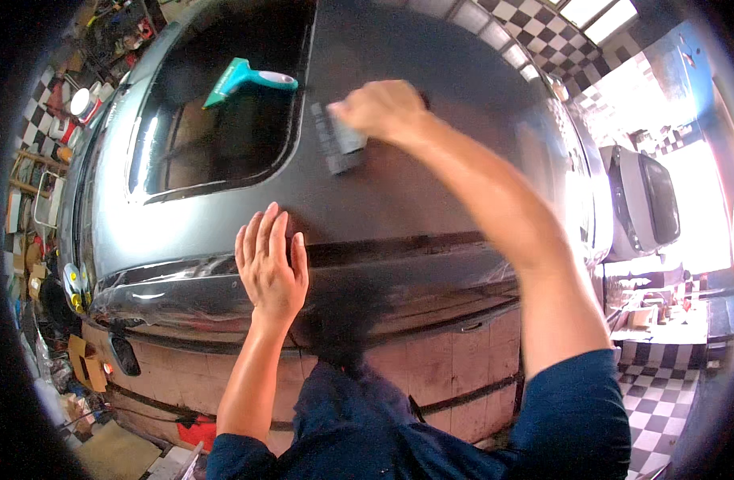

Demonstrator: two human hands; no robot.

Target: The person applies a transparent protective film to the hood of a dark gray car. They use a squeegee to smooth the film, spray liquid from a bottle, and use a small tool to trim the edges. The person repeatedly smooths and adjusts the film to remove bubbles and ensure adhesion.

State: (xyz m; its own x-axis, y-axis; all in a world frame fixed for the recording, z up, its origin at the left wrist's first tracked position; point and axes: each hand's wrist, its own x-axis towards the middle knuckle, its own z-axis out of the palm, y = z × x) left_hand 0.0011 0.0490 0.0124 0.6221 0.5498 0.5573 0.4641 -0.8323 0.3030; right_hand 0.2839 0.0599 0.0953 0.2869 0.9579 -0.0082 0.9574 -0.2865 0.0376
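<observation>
Grey film over the car roof [431, 160] — my right hand [379, 108] pinches a grey squeegee [337, 140] beneath its fingertips, my left hand [269, 264] lies flat, fingers together, nearer me. Uneven pressure could crease the film; the teal scraper [243, 78] beyond might slide.

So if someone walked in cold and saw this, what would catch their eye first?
Probably the big grey car roof filling the middle, with the right hand pressing a grey squeegee flat against it. Next, the left hand spread open on the roof's near edge. Then the bright teal scraper lying on the dark sunroof glass at upper left.
</observation>
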